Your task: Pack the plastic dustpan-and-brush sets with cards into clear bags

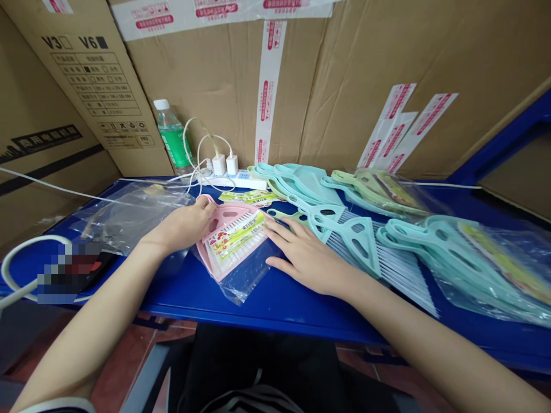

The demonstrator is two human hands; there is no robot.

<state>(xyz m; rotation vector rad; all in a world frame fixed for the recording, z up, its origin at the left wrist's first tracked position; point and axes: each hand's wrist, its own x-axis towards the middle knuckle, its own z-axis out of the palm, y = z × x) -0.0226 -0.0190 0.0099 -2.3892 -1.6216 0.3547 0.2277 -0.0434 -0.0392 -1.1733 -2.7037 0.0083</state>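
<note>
A pink dustpan (208,263) with a white-bristled brush (253,244) nested in it lies on the blue table. Both are inside a clear plastic bag (241,287), and a yellow-green printed card (235,236) rests over the bristles. My left hand (183,222) is closed round the handle end of the dustpan. Fingers stretched out, my right hand (307,258) lies at the right edge of the bag and card, its fingertips touching there. Just beyond it are loose turquoise brushes (357,244) with pale bristles.
Stacked turquoise dustpans (310,178) lie at the back, bagged sets (465,258) at the right. More cards (252,198) sit near a power strip (247,181) with chargers. A bottle (174,140), empty plastic bags (129,212) and a phone (92,272) are leftward. Cardboard (365,69) walls the back.
</note>
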